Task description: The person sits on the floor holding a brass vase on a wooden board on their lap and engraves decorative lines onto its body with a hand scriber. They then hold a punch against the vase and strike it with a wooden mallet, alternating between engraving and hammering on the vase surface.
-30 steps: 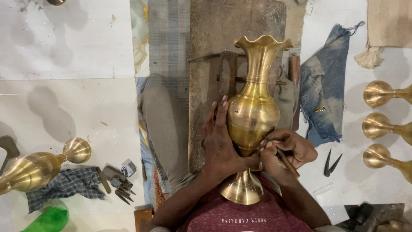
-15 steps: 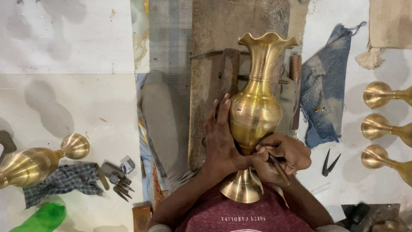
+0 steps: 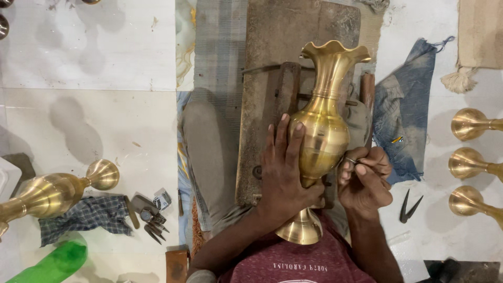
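Observation:
A tall brass vase (image 3: 324,131) with a wavy flared rim lies lengthwise over a worn wooden board (image 3: 293,63), its round foot close to my chest. My left hand (image 3: 285,170) wraps the left side of the vase's belly and neck, fingers spread along it. My right hand (image 3: 364,181) pinches a thin metal engraving tool (image 3: 352,161) whose tip touches the right side of the belly.
Another brass vase (image 3: 50,191) lies at the left beside a checked cloth (image 3: 86,217) and small metal tools (image 3: 149,215). Three brass vase feet (image 3: 469,162) line the right edge. A blue rag (image 3: 406,120) and dark dividers (image 3: 408,205) lie to the right.
My right hand has shifted the tool slightly up along the vase's belly. The left hand keeps its hold, and the view has drifted a little.

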Available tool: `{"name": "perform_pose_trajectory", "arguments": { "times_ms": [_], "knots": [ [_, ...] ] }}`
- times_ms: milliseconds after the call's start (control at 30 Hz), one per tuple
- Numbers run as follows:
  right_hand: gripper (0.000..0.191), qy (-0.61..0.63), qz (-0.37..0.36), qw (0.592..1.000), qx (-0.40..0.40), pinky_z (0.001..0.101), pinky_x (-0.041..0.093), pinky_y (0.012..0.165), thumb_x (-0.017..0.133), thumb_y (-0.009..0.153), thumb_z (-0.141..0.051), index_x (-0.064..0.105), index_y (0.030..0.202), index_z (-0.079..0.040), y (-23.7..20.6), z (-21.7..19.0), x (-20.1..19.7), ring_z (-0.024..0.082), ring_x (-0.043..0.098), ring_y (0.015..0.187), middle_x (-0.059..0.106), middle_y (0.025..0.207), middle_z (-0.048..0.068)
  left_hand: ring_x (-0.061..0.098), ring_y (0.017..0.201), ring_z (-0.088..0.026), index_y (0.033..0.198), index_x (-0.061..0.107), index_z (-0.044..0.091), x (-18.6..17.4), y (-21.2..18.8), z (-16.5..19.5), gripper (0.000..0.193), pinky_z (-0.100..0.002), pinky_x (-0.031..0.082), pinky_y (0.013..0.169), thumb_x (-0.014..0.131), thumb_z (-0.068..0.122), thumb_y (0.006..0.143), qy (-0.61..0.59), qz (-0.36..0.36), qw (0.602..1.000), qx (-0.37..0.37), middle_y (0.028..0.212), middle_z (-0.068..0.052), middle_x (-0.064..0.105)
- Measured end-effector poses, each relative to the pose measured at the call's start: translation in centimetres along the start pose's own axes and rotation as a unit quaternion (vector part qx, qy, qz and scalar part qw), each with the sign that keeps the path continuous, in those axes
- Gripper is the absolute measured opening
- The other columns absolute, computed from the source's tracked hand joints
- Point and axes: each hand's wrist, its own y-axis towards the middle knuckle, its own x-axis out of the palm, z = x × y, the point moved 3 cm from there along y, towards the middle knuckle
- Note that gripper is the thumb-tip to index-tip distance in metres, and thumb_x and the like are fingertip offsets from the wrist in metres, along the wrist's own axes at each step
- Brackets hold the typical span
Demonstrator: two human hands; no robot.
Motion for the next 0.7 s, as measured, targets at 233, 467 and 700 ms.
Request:
{"name": "perform_pose_trajectory", "arguments": {
  "times_ms": [233,467,700],
  "knots": [
    [0.008,-0.367,-0.199,0.909,-0.019,0.0233,0.064,0.063,0.075,0.096,-0.002,0.067,0.093,-0.003,5.7,-4.5,5.1,0.016,0.074,0.073,0.073,0.088,0.019,0.018,0.158,-0.052,0.165,0.008,0.018,0.2,-0.1,-0.7,0.127,-0.073,0.023,0.12,0.081,0.032,0.062,-0.012,-0.002,1.0,-0.026,0.172,-0.023,0.017],
    [0.005,-0.548,-0.453,0.693,0.121,0.02,0.046,0.039,0.074,0.069,-0.006,0.07,0.071,-0.008,13.6,-4.1,12.9,0.003,0.063,0.047,0.075,0.066,0.002,0.017,0.157,-0.053,0.164,0.009,0.006,-0.1,-0.3,-1.0,0.127,-0.073,0.022,0.119,0.082,0.033,0.063,-0.024,-0.033,0.997,-0.058,0.17,-0.026,0.017],
    [0.022,-0.503,-0.502,0.642,0.289,0.0247,0.031,0.04,0.073,0.069,0.0,0.053,0.061,-0.007,15.1,-1.2,16.9,0.004,0.049,0.044,0.057,0.054,-0.002,0.018,0.155,-0.054,0.163,0.013,0.005,-0.6,-0.3,-1.9,0.123,-0.073,0.022,0.117,0.083,0.034,0.066,-0.041,-0.043,0.997,-0.059,0.169,-0.026,0.019]
  ]
}}
